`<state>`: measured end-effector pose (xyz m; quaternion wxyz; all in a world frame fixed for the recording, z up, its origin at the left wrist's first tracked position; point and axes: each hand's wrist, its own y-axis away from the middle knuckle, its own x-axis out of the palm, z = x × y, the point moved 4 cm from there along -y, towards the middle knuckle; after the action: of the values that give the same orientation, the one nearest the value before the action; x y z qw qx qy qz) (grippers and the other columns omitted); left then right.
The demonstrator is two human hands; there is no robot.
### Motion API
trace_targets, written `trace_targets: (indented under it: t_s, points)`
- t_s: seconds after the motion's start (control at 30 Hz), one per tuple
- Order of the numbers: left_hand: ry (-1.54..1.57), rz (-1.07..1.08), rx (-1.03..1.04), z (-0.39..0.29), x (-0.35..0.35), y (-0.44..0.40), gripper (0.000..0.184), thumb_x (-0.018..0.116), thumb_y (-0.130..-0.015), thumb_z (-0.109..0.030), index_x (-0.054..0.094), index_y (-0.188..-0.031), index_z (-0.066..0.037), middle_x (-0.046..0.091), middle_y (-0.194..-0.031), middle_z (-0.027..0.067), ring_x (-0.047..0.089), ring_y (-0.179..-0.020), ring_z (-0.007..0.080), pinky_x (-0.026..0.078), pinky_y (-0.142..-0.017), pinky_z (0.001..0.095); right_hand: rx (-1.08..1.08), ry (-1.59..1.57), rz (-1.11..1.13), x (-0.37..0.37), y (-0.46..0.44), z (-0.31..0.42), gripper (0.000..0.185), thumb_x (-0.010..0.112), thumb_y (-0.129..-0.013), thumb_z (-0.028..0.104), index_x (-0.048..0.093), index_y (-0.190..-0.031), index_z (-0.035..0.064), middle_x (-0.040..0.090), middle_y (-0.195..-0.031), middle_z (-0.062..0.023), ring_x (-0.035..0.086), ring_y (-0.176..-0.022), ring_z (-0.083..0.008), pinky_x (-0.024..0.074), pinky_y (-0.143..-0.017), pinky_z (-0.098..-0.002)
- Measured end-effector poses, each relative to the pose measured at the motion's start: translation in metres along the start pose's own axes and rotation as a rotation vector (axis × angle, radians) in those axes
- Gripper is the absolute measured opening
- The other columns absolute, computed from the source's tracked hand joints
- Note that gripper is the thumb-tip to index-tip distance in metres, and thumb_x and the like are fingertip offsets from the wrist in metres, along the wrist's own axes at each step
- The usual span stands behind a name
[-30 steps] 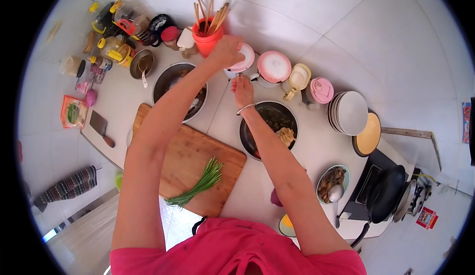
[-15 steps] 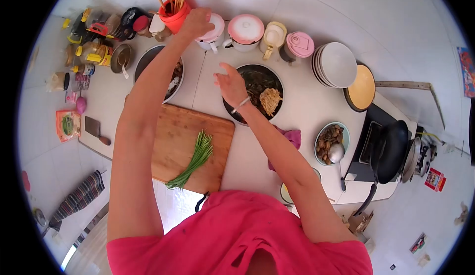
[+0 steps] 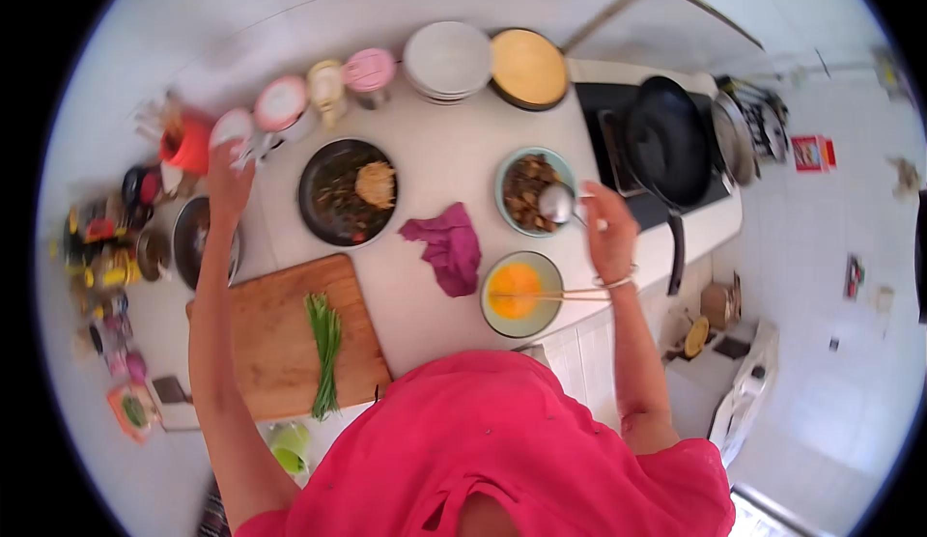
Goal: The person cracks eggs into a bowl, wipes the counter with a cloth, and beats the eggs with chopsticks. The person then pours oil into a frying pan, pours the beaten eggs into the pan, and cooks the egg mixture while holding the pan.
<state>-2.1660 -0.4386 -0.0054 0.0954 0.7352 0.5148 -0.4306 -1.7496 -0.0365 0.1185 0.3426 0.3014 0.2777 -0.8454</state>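
My left hand (image 3: 230, 178) is stretched to the back left, its fingers at the white lidded mug (image 3: 233, 124). Blur hides whether they grip its handle. On the right, my right hand (image 3: 611, 233) has its fingers curled at the handle of a metal spoon (image 3: 556, 204). The spoon's head lies in a pale-blue bowl (image 3: 504, 211) of brown chopped food (image 3: 527, 187). Just below stands a bowl (image 3: 521, 326) of beaten egg (image 3: 513, 289), with chopsticks (image 3: 570, 295) across it.
A cutting board (image 3: 266, 344) carries green chives (image 3: 324, 353). Behind are a dark pan (image 3: 309, 204) of cooked food, a purple cloth (image 3: 450, 250), stacked bowls (image 3: 447, 59) and a red chopstick holder (image 3: 188, 148). A black wok (image 3: 668, 141) sits on the stove at right.
My view has turned to the right. My right hand has left the dark pan and reached the spoon by the pale-blue bowl. My left hand stays by the lidded mug.
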Motion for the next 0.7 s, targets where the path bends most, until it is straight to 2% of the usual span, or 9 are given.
trace_targets:
  t_s: [0.17,0.2,0.3,0.33,0.43,0.47,0.57,0.63,0.7]
  points:
    - [0.179,0.166,-0.163,-0.056,0.023,0.058,0.035,0.065,-0.081,-0.005,0.056,-0.114,-0.005,0.056,-0.111,0.0080,0.058,-0.092,0.0192,0.051,-0.073,0.0316,0.178,0.846,-0.139,-0.150,0.044,-0.086,0.029,0.058,-0.090,0.019,0.058,-0.114,0.0018,0.063,-0.107,-0.0184,0.059,-0.099,-0.0383,0.0469,-0.087,-0.0422]
    - [0.209,0.182,-0.181,-0.066,0.028,0.065,0.033,0.065,-0.082,-0.005,0.056,-0.114,-0.006,0.057,-0.111,0.0071,0.058,-0.091,0.0181,0.051,-0.073,0.0313,0.190,0.929,-0.134,-0.166,0.058,-0.121,0.042,0.060,-0.089,0.031,0.055,-0.118,0.0005,0.061,-0.110,-0.0202,0.058,-0.100,-0.0389,0.0456,-0.088,-0.0445]
    - [0.300,0.218,-0.220,-0.120,0.036,0.084,0.030,0.063,-0.083,-0.004,0.057,-0.112,-0.006,0.058,-0.108,0.0047,0.059,-0.089,0.0154,0.050,-0.076,0.0297,0.498,0.905,0.102,-0.188,0.080,-0.183,0.051,0.062,-0.087,0.039,0.056,-0.117,-0.0010,0.060,-0.113,-0.0235,0.058,-0.101,-0.0389,0.0471,-0.086,-0.0446]
    - [0.346,0.207,-0.246,-0.144,0.037,0.092,0.029,0.062,-0.083,-0.005,0.057,-0.113,-0.006,0.060,-0.104,0.0033,0.059,-0.087,0.0137,0.049,-0.079,0.0295,0.495,0.848,0.096,-0.189,0.086,-0.206,0.052,0.066,-0.085,0.040,0.057,-0.111,-0.0039,0.065,-0.101,-0.0214,0.064,-0.091,-0.0331,0.0505,-0.082,-0.0394]
    - [0.452,0.237,-0.234,-0.175,0.053,0.118,0.030,0.063,-0.083,-0.006,0.058,-0.113,-0.005,0.060,-0.102,0.0032,0.058,-0.087,0.0121,0.049,-0.080,0.0290,0.794,0.035,0.312,-0.178,0.085,-0.269,0.046,0.067,-0.086,0.037,0.059,-0.102,-0.0060,0.067,-0.089,-0.0157,0.068,-0.079,-0.0235,0.0539,-0.071,-0.0314]
    - [0.477,0.240,-0.272,-0.181,0.061,0.130,0.030,0.063,-0.083,-0.005,0.058,-0.113,-0.005,0.061,-0.102,0.0034,0.057,-0.087,0.0119,0.049,-0.080,0.0289,0.899,-0.272,0.200,-0.172,0.083,-0.263,0.040,0.068,-0.086,0.033,0.060,-0.095,-0.0052,0.066,-0.084,-0.0118,0.067,-0.071,-0.0154,0.0545,-0.064,-0.0256]
    - [0.479,0.235,-0.409,-0.220,0.080,0.160,0.027,0.062,-0.083,-0.002,0.059,-0.111,-0.004,0.061,-0.101,0.0030,0.057,-0.085,0.0099,0.049,-0.076,0.0263,0.992,-0.716,0.173,-0.161,0.083,-0.272,0.027,0.064,-0.088,0.027,0.059,-0.090,-0.0002,0.062,-0.076,-0.0084,0.062,-0.065,-0.0161,0.0559,-0.063,-0.0292]
    - [0.565,0.195,-0.412,-0.246,0.102,0.184,0.026,0.062,-0.083,-0.001,0.059,-0.109,-0.003,0.061,-0.101,0.0031,0.057,-0.084,0.0088,0.049,-0.072,0.0245,1.032,-0.890,0.210,-0.157,0.082,-0.266,0.022,0.062,-0.089,0.024,0.056,-0.089,0.0031,0.057,-0.072,-0.0052,0.058,-0.061,-0.0142,0.0528,-0.057,-0.0281]
    - [0.595,0.191,-0.478,-0.278,0.124,0.207,0.024,0.062,-0.083,-0.001,0.060,-0.107,-0.002,0.062,-0.098,0.0029,0.056,-0.082,0.0078,0.049,-0.069,0.0227,1.035,-1.132,0.324,-0.150,0.083,-0.276,0.022,0.060,-0.090,0.023,0.049,-0.078,0.0091,0.046,-0.062,0.0013,0.044,-0.052,-0.0091,0.0395,-0.047,-0.0250]
